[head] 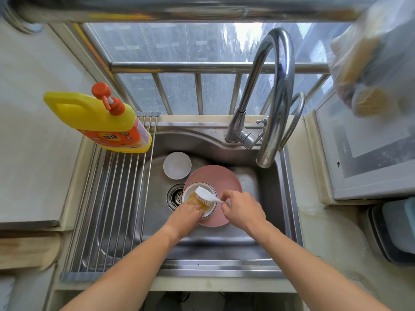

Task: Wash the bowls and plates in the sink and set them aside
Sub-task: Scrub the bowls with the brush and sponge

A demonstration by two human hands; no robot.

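at the far left a yellow detergent bottle (pixel 98 120) with an orange pump stands on the back end of a roll-up drying rack (pixel 107 209) whose metal rods span the left part of the steel sink (pixel 269 198).

in the basin, a plain white bowl (pixel 177 165) sits upright toward the back, just behind the drain strainer (pixel 176 196) and touching the edge of a pink plate (pixel 215 176). the pink plate lies flat on the sink floor, right of the drain. on its near-left part rests a second white bowl with a dark rim line (pixel 198 203), holding some amber liquid.

the left hand (pixel 186 213) grips that rimmed bowl at its near edge, fingers curled over the rim, with at least one fingertip inside against the amber liquid.

a white dish brush (pixel 205 195) lies across the bowl, its bristled head down inside it, its thin handle running right.

the right hand (pixel 241 208) pinches the handle's end, thumb and fingers curled tight around it, knuckles over the pink plate.

behind and to the right, the curved chrome faucet (pixel 276 97) arches over the back right of the basin, no water visible at its spout. a clear bag of yellow sponges (pixel 368 70) hangs at the upper right, blurred.
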